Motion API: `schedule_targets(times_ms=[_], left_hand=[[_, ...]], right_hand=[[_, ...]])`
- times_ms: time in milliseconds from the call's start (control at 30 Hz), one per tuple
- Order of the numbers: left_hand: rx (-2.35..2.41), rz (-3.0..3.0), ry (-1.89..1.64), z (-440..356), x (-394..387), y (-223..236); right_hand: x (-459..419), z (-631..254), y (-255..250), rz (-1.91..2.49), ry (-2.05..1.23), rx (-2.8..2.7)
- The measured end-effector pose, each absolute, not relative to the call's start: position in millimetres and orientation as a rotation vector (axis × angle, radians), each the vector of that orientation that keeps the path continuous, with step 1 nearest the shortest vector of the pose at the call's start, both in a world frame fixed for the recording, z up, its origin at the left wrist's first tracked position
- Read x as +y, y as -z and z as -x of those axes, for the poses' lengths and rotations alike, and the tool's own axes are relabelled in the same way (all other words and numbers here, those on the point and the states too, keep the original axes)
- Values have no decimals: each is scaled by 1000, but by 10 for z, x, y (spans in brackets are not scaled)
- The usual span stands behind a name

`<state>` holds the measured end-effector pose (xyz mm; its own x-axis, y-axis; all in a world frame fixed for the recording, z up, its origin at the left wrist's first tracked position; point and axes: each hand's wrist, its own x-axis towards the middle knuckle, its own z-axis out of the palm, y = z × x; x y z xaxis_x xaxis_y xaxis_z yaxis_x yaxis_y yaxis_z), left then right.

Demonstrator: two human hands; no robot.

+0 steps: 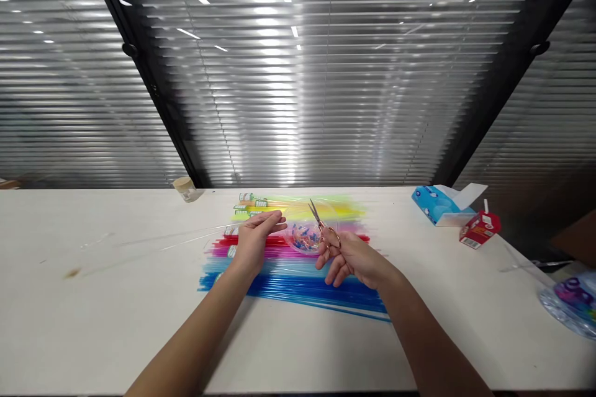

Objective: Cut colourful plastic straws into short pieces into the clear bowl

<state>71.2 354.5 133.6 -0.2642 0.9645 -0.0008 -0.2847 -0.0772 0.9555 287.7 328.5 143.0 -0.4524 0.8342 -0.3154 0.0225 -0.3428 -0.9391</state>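
Observation:
My right hand (349, 257) holds small rose-gold scissors (319, 217), fingers through the loops and blades pointing up and away. My left hand (258, 236) is closed, fingertips pinched together. A thin clear straw (198, 238) stretches leftward from it; the gripped part is hidden. Between and below the hands is a clear round bowl (302, 252) holding several small blue and pinkish cut pieces (305, 237). Under the bowl and hands lie bundles of long thin plastic straws in yellow (347, 208), red (228, 240), pink and blue (298, 288), some with paper labels.
A small lidded jar (185, 188) stands at the table's back left. Toward the right are an open blue tissue box (435, 205) and a red carton (479, 229). A shiny plastic package (575, 301) lies at the right edge. Window blinds (298, 74) rise behind the white table (116, 322).

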Motion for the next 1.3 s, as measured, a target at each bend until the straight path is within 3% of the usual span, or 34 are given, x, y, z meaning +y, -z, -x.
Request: schedule_targets(times_ms=[1300], left_hand=[[1223, -923, -1559, -777, 3491, -1336]], right_hand=[[3248, -2796, -1478, 1339, -1819, -1231]])
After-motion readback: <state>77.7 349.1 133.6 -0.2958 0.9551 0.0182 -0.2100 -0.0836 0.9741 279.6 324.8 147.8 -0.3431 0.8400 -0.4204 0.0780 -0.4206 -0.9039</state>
